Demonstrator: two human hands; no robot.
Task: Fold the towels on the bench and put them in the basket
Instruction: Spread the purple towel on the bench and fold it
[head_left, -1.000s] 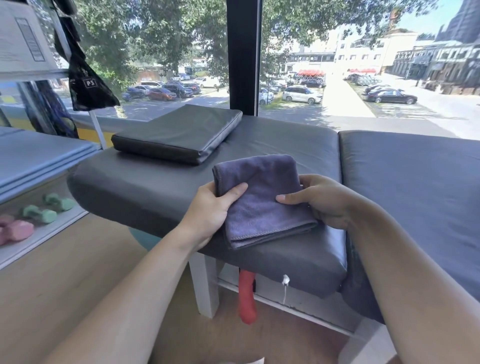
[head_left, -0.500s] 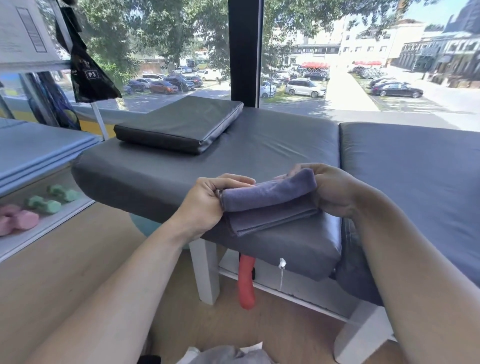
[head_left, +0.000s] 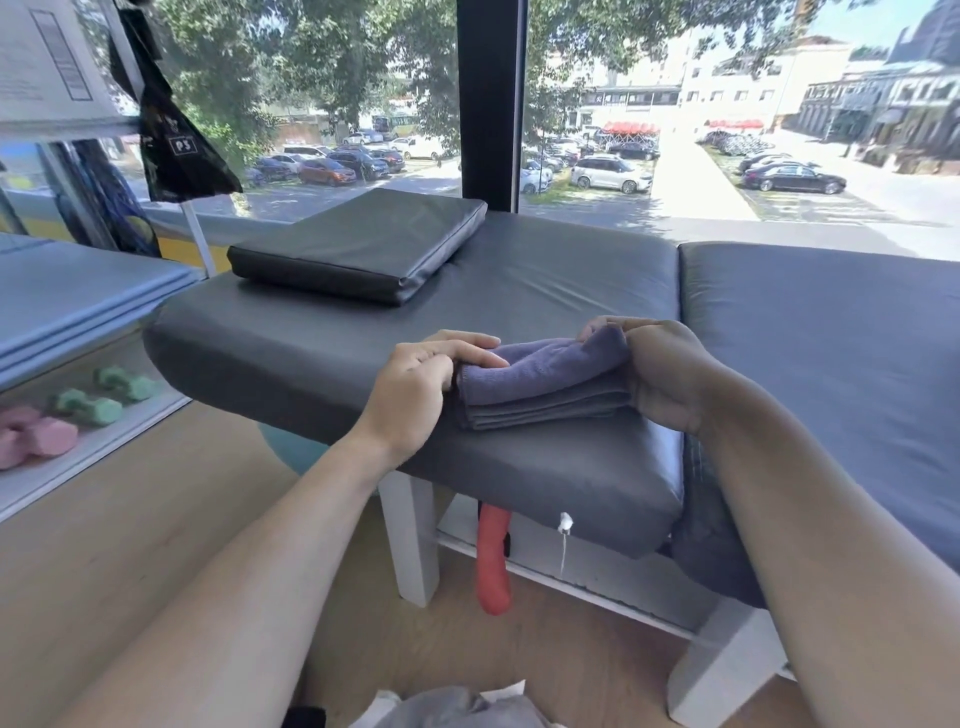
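Note:
A folded purple-grey towel (head_left: 545, 382) lies near the front edge of the dark grey padded bench (head_left: 322, 353). My left hand (head_left: 421, 389) grips the towel's left end, thumb on top. My right hand (head_left: 660, 374) holds the right end, fingers curled over the top fold. The top layer is raised a little between both hands. At the bottom edge of the view a pale grey cloth (head_left: 457, 709) shows, partly cut off; I cannot tell whether it lies in a basket.
A flat dark cushion (head_left: 363, 244) rests at the back left of the bench. A second bench pad (head_left: 831, 338) adjoins on the right. A shelf with green dumbbells (head_left: 104, 395) and pink dumbbells (head_left: 31, 436) stands at left. A red object (head_left: 493, 561) hangs under the bench.
The towel went from lying flat under my hands to folded over once more, toward me. Both hands now grip its ends.

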